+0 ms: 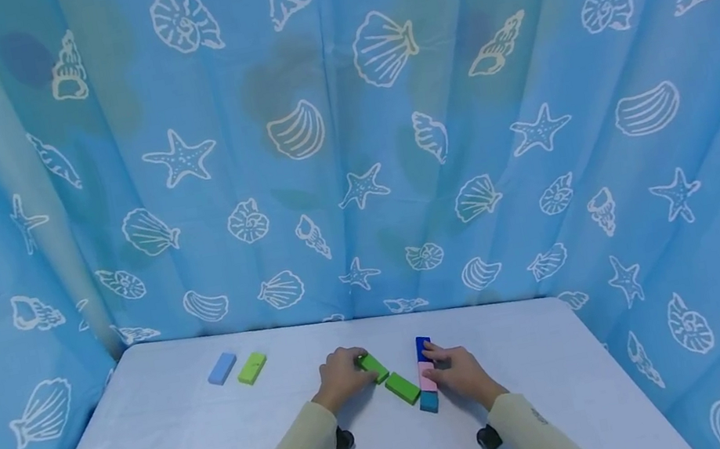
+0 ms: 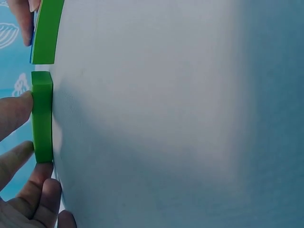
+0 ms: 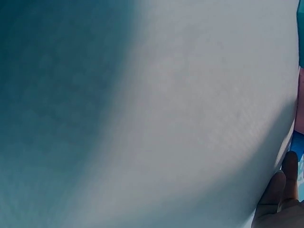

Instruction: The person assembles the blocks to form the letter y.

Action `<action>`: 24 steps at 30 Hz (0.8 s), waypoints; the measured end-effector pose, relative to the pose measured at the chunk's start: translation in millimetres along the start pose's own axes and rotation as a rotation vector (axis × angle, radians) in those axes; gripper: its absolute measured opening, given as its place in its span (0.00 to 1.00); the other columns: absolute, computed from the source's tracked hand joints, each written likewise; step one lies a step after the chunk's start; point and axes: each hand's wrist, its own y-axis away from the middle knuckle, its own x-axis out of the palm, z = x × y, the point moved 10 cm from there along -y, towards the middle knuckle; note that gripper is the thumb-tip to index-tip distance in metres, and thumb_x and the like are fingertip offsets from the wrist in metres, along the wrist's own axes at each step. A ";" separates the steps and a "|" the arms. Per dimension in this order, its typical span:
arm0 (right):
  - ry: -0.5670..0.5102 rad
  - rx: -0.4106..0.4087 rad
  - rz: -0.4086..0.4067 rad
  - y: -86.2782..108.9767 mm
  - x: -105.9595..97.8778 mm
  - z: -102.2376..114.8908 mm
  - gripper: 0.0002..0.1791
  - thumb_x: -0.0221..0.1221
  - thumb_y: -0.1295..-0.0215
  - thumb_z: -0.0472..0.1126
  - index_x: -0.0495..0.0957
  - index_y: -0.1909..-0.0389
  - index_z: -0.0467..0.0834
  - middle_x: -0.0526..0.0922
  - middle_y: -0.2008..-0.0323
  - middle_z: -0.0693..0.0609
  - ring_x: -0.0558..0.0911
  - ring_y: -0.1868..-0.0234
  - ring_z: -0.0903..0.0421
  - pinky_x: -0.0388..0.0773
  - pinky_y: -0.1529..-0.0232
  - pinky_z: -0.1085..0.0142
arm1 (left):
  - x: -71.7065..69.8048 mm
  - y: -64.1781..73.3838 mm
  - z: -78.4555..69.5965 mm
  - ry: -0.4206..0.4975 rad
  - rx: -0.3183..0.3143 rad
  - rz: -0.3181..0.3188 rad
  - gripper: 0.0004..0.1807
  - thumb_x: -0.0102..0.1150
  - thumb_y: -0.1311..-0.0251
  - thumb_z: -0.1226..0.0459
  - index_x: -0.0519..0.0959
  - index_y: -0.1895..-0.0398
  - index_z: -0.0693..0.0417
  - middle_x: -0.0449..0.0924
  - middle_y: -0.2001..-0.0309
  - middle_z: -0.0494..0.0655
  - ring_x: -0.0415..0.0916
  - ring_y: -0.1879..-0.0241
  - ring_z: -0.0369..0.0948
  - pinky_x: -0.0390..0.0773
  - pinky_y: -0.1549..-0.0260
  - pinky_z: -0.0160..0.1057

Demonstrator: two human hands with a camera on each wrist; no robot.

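My left hand (image 1: 342, 375) holds the farther of two green blocks (image 1: 374, 367), with fingertips along its side and at its end in the left wrist view. The nearer green block (image 1: 402, 388) lies in a slanting line with it, a narrow gap between them. One corner of the nearer block reaches toward a straight column made of a dark blue block (image 1: 422, 343), a pink block (image 1: 428, 381) and a teal block (image 1: 429, 402). My right hand (image 1: 465, 374) rests its fingers on the dark blue and pink blocks. Right-hand fingertips (image 3: 289, 164) show beside the dark blue end.
Toward the back left of the white table (image 1: 175, 446) lie a light blue block (image 1: 222, 368) and a yellow-green block (image 1: 252, 369), side by side. A blue shell-print curtain (image 1: 346, 139) hangs behind the table and along both sides.
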 end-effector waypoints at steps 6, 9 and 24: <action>0.020 -0.015 0.000 0.4 -0.5 1.3 0.28 0.65 0.36 0.49 0.74 0.35 0.51 0.68 0.28 0.52 0.59 0.25 0.38 0.60 0.32 0.38 | 1.0 -0.4 -0.3 0.002 -0.010 -0.004 0.24 0.73 0.50 0.55 0.84 0.50 0.55 0.81 0.59 0.49 0.74 0.58 0.46 0.70 0.52 0.59; 0.011 -0.013 -0.001 1.5 -0.9 1.4 0.29 0.65 0.37 0.49 0.74 0.35 0.51 0.68 0.28 0.52 0.59 0.25 0.38 0.60 0.32 0.38 | 1.6 0.0 0.4 0.014 -0.027 -0.008 0.24 0.74 0.50 0.55 0.83 0.50 0.54 0.81 0.59 0.49 0.74 0.58 0.46 0.70 0.52 0.59; -0.009 0.004 -0.004 1.7 -1.2 0.3 0.28 0.65 0.36 0.49 0.75 0.35 0.50 0.68 0.28 0.52 0.58 0.25 0.37 0.59 0.32 0.37 | 1.8 0.7 12.9 0.155 -0.138 -0.064 0.20 0.74 0.49 0.57 0.83 0.53 0.54 0.80 0.62 0.46 0.73 0.61 0.44 0.65 0.55 0.51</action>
